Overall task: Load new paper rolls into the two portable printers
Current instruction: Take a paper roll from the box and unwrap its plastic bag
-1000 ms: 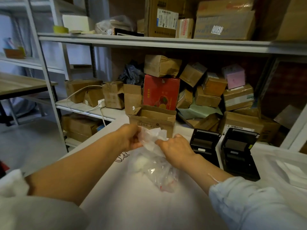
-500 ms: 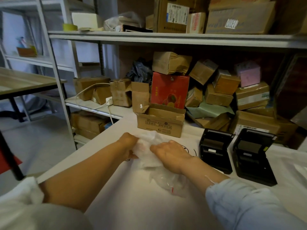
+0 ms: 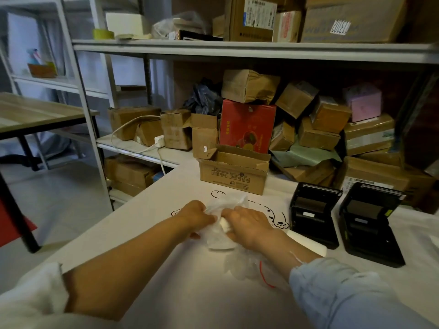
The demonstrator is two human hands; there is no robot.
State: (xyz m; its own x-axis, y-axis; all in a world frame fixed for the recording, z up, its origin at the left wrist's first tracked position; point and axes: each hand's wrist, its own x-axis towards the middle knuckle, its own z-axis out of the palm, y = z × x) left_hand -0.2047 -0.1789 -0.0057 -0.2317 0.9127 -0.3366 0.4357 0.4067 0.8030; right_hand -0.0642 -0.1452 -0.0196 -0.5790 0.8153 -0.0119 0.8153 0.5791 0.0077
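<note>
you are early in the job: both printers stand with lids up, and no roll sits in either as far as the view shows. the left printer [image 3: 313, 214] and the right printer [image 3: 370, 222] stand side by side on the tabletop [image 3: 166, 269], to the right of your hands, their open bays dark and seemingly bare. your left hand [image 3: 196, 216] and right hand [image 3: 248, 225] are both curled on a clear plastic bag [image 3: 222, 236] that lies on the tabletop between them, pinching its upper part as if to open it. a white roll [image 3: 224, 224] shows between your hands, partly covered by the right one; whether it is free of the plastic you cannot tell. the bag's crumpled lower part trails toward you under the right wrist, with a red thread in it, and more white shapes seem to lie inside, too blurred to count. an open box [image 3: 234, 172] stands beyond the bag; its contents are hidden. what is left, in my judgement: get the rolls out, seat one in each bay, shut both lids.
</note>
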